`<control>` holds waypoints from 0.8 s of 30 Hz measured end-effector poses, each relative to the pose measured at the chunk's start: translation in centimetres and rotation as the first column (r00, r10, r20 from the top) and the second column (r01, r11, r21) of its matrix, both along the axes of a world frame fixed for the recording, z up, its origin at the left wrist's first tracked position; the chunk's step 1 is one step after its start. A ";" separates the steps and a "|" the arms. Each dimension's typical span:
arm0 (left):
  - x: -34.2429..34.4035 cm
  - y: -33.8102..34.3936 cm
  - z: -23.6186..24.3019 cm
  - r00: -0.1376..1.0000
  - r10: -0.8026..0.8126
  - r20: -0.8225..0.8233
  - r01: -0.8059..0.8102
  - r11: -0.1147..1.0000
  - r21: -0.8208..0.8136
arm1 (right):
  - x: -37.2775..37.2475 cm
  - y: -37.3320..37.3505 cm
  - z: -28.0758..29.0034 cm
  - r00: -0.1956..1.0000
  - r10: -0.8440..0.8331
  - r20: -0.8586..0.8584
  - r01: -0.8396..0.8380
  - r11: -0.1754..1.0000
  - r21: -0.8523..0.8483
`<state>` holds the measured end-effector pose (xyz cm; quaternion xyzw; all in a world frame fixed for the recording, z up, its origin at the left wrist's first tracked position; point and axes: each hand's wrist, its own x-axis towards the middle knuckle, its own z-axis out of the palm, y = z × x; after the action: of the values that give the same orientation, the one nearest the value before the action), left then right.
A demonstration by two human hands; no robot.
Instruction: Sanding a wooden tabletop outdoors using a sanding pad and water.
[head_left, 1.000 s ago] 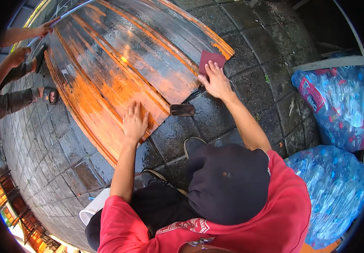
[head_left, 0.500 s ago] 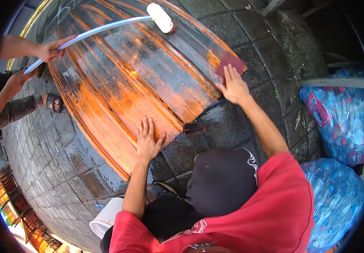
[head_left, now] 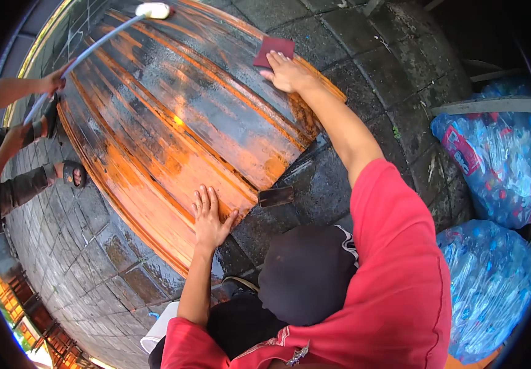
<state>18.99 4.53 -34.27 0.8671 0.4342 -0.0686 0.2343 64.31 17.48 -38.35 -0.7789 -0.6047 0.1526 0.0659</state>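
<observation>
My right hand presses a dark red abrasive pad onto the right edge strip of a long, ribbed panel. The pad sticks out past the fingertips. Spread flat on the orange near end of the panel is my left hand, holding nothing. The panel is wet, with bright orange and worn grey streaks along its ribs. It lies on the paving.
At the left, another person's hands grip a pole with a white brush head on the panel's far part. A small dark rectangular thing lies by the panel's near corner. Plastic sacks of bottles stand right; a white bucket stands lower left.
My right hand has slid the pad away from me and leftward along the panel's edge. My left hand stays put. The other person's brush head has moved farther away and left.
</observation>
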 end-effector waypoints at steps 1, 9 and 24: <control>-0.8 0.8 0.2 1.000 0.021 -0.016 -0.021 1.000 0.021 | -1.7 -1.8 0.0 0.998 0.021 -0.052 -0.020 1.000 0.020; -0.5 0.8 1.3 0.998 0.058 -0.013 -0.058 0.998 -0.031 | 0.1 -18.8 4.9 0.996 -0.004 0.089 0.020 0.984 -0.175; 1.3 1.3 2.0 0.990 0.027 -0.140 -0.035 0.998 -0.056 | -0.7 13.2 0.4 0.990 -0.003 0.141 0.008 0.999 -0.034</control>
<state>20.29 5.80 -32.29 0.8463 0.4606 -0.1377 0.2297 63.62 30.67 -37.95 -0.7905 -0.6028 0.1074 0.0101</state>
